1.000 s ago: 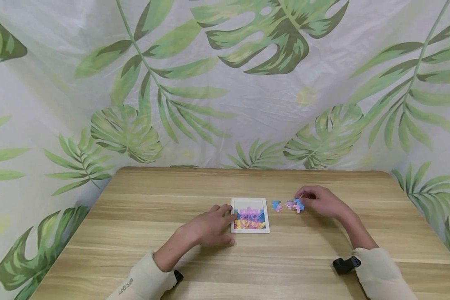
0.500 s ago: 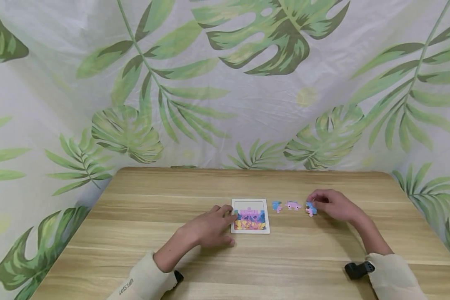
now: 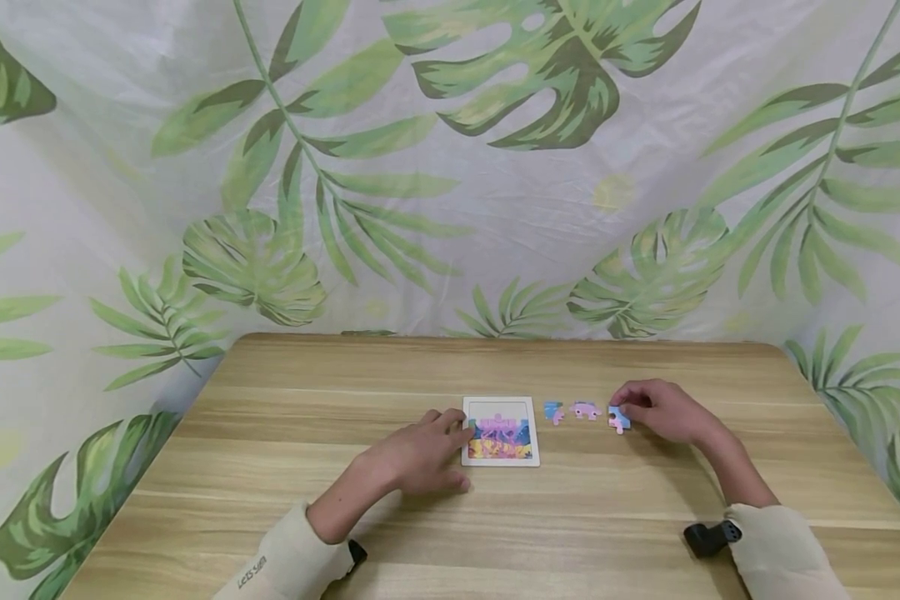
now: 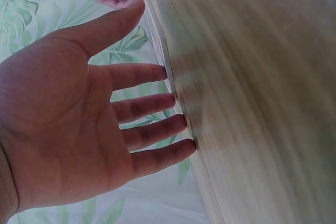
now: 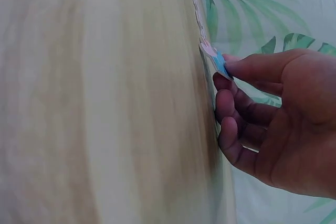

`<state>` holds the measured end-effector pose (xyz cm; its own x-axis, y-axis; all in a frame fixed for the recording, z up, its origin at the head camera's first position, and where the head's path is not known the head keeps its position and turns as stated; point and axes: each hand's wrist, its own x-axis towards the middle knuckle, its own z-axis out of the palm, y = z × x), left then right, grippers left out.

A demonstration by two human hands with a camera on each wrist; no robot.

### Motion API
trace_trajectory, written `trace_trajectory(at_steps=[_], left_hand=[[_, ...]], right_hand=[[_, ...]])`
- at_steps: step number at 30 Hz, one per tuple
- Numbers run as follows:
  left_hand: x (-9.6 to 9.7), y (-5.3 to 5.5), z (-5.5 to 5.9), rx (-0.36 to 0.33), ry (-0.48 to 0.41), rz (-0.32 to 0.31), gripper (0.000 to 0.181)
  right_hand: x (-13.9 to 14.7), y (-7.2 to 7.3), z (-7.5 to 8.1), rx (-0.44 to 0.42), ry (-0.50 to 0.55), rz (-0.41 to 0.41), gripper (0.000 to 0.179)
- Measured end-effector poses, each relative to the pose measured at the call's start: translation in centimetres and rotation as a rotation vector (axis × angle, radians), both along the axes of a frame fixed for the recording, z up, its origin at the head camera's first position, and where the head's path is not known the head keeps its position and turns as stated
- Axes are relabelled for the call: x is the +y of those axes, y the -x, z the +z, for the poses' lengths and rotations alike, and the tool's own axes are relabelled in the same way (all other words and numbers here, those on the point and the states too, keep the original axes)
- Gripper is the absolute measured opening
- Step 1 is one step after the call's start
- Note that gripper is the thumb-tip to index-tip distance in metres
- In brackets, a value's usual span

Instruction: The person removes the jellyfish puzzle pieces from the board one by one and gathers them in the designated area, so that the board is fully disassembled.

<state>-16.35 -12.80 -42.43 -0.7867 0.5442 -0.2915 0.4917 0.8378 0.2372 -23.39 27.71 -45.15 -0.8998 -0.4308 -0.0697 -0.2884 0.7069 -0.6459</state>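
A square white puzzle tray (image 3: 499,473) lies on the table, its lower part filled with a pink, blue and yellow picture and its upper part blank. My left hand (image 3: 429,454) rests at the tray's left edge, fingers spread and fairly straight, as the left wrist view shows too. To the right of the tray lie a blue-and-pink puzzle piece (image 3: 552,412) and a pink puzzle piece (image 3: 586,410). Beyond them my right hand (image 3: 663,410) pinches another blue-and-pink puzzle piece (image 5: 216,59) between thumb and forefinger, slightly tilted at the tabletop.
The wooden table (image 3: 540,533) has rounded far corners. Behind it hangs a leaf-patterned cloth (image 3: 450,208). A black wrist device (image 3: 711,539) sits at the right sleeve.
My right hand has moved right with its puzzle piece, away from the pink piece, which now shows fully; it then shifted slightly left. My left hand and the tray have stayed put.
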Motion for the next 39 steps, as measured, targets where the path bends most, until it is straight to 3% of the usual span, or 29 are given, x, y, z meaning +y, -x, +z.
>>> trace_trajectory(at_steps=[19,39], left_hand=[[-0.4,0.5,0.2,-0.040,-0.009,0.023,0.074],[-1.2,0.5,0.7,-0.100,-0.025,0.074,0.072]], right_hand=[[-0.6,1.1,0.2,0.057,-0.042,0.017,0.013],[-0.8,0.8,0.4,0.041,-0.049,0.004,0.014]])
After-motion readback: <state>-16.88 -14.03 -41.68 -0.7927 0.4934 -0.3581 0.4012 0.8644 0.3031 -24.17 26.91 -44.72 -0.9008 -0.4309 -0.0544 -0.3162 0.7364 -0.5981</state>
